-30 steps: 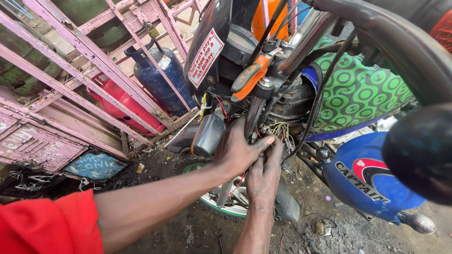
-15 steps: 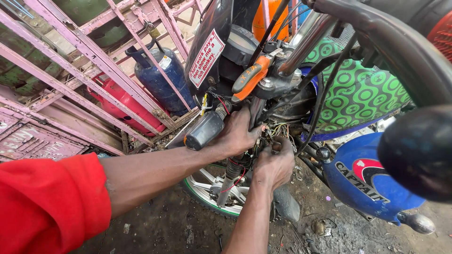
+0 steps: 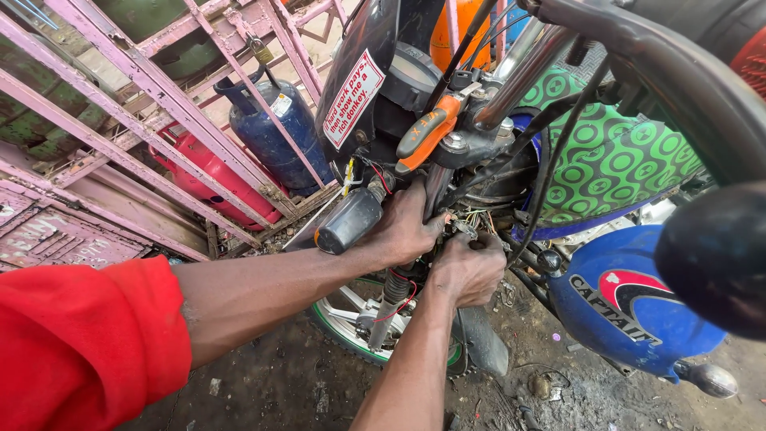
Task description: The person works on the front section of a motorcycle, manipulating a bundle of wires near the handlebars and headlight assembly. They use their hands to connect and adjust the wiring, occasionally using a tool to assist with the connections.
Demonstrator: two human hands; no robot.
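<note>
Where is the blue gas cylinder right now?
In the head view the blue gas cylinder stands upper left of centre, behind the pink metal grille, beside a red cylinder and just left of the motorcycle's black front cowl.

Bright, even daylight; soft shadows, sharp centre, stretched blurry edges.

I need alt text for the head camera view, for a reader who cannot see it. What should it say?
Two bare hands, left hand and right hand, work at a wire bundle behind a motorcycle's headlight, above the front wheel. A dark turn signal hangs beside the left hand. A blue fuel tank sits at right; gas cylinders stand behind pink bars at left.
</note>
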